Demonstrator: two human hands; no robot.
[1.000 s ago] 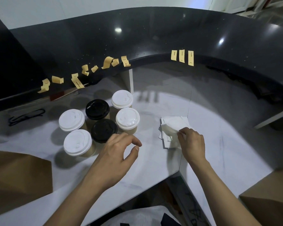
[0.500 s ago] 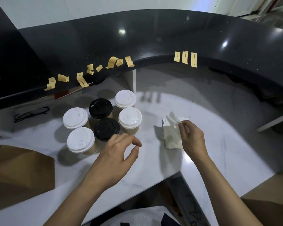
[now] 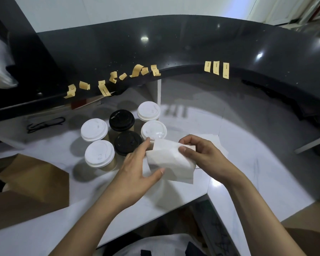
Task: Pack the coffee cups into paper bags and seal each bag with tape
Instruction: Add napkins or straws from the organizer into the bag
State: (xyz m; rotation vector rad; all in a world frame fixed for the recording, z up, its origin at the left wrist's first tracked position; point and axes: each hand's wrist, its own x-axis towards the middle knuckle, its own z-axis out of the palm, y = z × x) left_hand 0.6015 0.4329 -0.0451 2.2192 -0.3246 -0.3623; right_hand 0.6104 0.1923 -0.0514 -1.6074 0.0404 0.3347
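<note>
Curved glossy black raised counter ledge (image 3: 174, 43) spans the upper frame, and bright light spots (image 3: 144, 38) reflect in it. Plain pale wall (image 3: 100, 12) above, white door frames (image 3: 264, 10) upper right. White marble-look worktop (image 3: 266, 163) fills centre and right. Thin white vertical panel (image 3: 159, 93) under the ledge, centre.

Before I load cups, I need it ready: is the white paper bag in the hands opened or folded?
Folded flat: the white paper bag, pinched between left hand and right hand; no open mouth shows.
</note>
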